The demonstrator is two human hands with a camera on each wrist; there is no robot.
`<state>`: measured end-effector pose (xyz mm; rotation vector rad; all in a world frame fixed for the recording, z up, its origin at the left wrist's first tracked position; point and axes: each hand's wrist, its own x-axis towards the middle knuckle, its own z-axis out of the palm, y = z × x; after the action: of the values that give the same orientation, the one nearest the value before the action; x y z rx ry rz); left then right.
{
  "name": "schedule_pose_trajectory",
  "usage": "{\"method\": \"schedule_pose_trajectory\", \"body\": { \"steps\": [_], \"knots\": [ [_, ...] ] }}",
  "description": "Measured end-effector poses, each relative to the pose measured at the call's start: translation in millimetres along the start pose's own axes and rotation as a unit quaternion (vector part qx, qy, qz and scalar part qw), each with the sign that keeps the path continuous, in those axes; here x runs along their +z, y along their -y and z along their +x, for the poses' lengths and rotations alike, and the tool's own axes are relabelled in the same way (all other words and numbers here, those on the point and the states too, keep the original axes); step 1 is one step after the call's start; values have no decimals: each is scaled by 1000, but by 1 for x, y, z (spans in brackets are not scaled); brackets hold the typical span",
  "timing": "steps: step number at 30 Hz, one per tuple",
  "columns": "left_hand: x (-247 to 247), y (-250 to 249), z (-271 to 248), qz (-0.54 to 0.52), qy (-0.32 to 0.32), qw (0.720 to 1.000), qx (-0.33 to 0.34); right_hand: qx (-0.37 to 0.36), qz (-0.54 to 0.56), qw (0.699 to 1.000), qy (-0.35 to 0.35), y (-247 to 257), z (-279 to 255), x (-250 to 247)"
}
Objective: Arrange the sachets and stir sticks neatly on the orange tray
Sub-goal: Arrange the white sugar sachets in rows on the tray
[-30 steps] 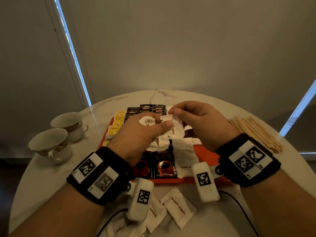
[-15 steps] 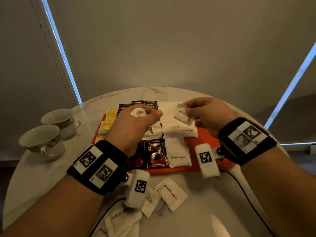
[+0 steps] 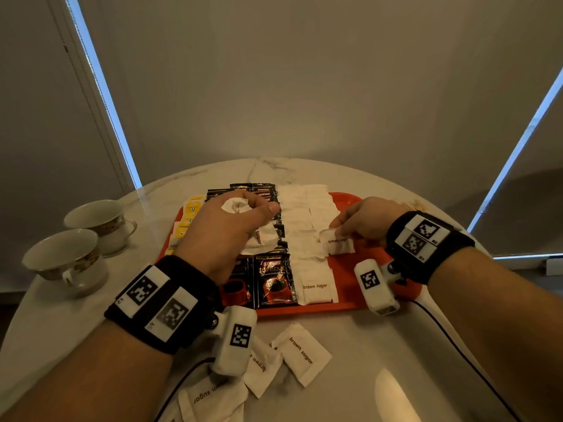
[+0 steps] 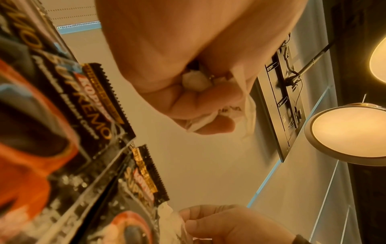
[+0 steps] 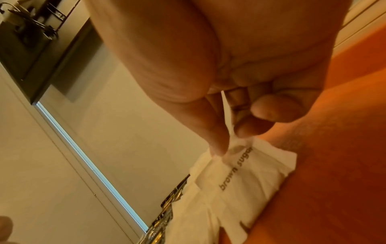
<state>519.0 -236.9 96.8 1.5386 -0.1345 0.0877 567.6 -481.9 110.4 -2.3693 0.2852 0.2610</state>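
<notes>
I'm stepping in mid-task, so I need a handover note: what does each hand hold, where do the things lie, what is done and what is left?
Left hand: grips a bunch of brown sugar sachets above the orange tray.
Right hand: pinches one sachet, touching the tray beside the white rows.
Done: yellow sachets, coffee sachets and white sachet rows lie on the tray.
Left: release this sachet, lay out the bunch, collect the loose sachets from the table, add the stir sticks lying past the tray's right side.
</notes>
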Motion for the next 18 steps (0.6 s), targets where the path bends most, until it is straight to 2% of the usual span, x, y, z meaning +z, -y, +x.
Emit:
{"method": "schedule_pose_trajectory", "body": {
  "steps": [6, 10, 12, 15, 18],
  "knots": [
    [0, 2, 2, 8, 0, 1000, -1, -3, 107, 993, -46, -3, -7, 0],
    [3, 3, 1, 9, -9, 1000, -9, 2, 197, 980, 24, -2, -12, 13],
    [4, 3, 0, 3, -10, 1000, -14, 0, 213, 976, 38, -2, -14, 16],
    [5, 1, -1, -14, -23, 999, -19, -53, 215, 975, 27, 6, -22, 16],
    [6, 1, 0, -39, -37, 999, -4, -108, 218, 963, 116, 27, -41, 23]
  ]
}}
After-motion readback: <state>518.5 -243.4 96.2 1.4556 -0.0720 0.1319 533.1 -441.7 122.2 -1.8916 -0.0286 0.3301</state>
